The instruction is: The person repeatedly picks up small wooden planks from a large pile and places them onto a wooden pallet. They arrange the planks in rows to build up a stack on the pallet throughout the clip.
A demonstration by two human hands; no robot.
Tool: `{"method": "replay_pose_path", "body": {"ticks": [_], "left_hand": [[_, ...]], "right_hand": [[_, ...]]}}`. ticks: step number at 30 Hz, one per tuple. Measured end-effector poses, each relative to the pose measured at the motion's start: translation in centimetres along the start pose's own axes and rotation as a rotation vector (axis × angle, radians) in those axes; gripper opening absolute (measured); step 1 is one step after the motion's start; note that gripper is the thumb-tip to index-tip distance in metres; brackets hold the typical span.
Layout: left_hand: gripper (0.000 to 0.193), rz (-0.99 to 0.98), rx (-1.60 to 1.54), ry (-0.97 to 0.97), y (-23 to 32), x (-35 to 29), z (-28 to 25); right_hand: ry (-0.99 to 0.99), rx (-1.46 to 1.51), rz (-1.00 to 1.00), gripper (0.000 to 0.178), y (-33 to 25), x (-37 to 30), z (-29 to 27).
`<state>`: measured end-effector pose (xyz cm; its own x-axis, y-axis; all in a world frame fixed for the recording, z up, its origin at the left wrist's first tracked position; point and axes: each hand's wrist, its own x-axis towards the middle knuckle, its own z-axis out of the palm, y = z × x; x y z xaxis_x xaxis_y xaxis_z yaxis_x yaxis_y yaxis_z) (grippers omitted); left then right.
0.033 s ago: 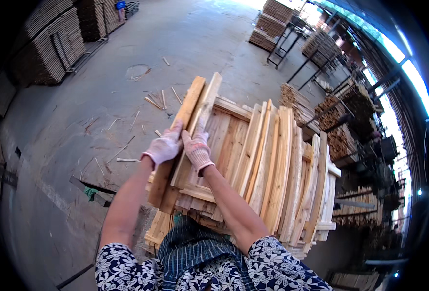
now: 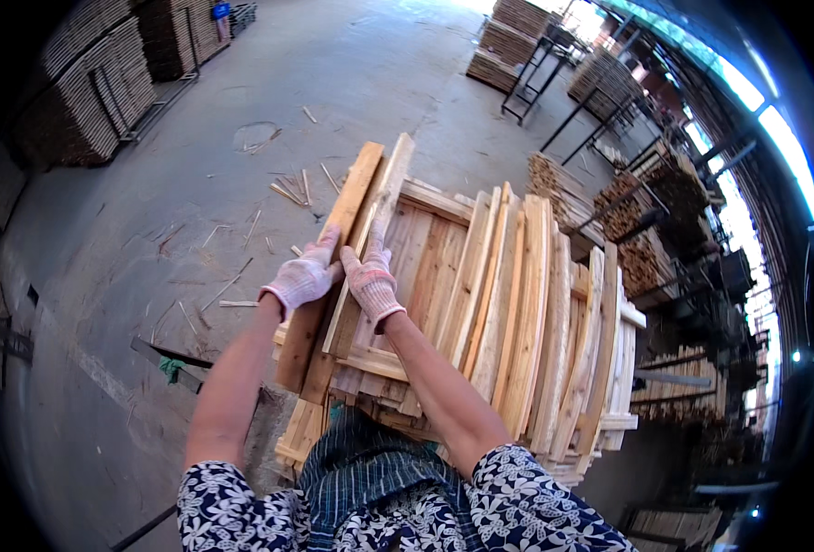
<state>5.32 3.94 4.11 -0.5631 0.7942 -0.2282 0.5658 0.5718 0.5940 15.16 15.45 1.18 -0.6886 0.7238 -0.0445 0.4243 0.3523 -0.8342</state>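
Note:
My left hand (image 2: 300, 276), in a pale work glove, is closed over an orange-brown wooden board (image 2: 359, 178) at the left edge of a wood stack. Beside it, my right hand (image 2: 372, 283), gloved too, grips a paler wooden plank (image 2: 392, 177), its thumb on the left side and its fingers laid along the wood. Both pieces lie lengthwise away from me, close together. Under and to the right of them is a layer of flat boards (image 2: 431, 253) with a crosspiece (image 2: 436, 201) at the far end. The undersides of both held pieces are hidden.
More loose planks (image 2: 528, 294) lie side by side across the stack's right half. A dark metal bar with green cloth (image 2: 170, 368) juts out at the left. Wood splinters (image 2: 292, 189) litter the floor. Tall timber stacks (image 2: 103, 92) stand at the far left, others at the right.
My left hand and the orange-brown board have shifted slightly to the left. The right hand keeps its place on the pale plank; the whole view has moved a little.

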Motion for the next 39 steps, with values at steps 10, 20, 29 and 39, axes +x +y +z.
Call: {"method": "replay_pose_path", "body": {"ticks": [10, 20, 29, 39], "left_hand": [[0.077, 0.043, -0.219, 0.194, 9.0, -3.5, 0.2], [0.080, 0.039, -0.504, 0.003, 14.7, 5.1, 14.5], [0.084, -0.083, 0.269, 0.032, 13.2, -0.7, 8.6], [0.047, 0.077, 0.670, 0.533, 8.8, -0.3, 11.8]], "right_hand": [[0.201, -0.551, -0.082, 0.068, 2.3, -8.8, -23.1], [0.219, -0.514, 0.103, 0.074, 9.3, -9.9, -25.6], [0.126, -0.706, 0.194, 0.078, 11.5, -11.2, -29.2], [0.033, -0.822, 0.100, 0.087, 7.8, -11.5, -34.7]]}}
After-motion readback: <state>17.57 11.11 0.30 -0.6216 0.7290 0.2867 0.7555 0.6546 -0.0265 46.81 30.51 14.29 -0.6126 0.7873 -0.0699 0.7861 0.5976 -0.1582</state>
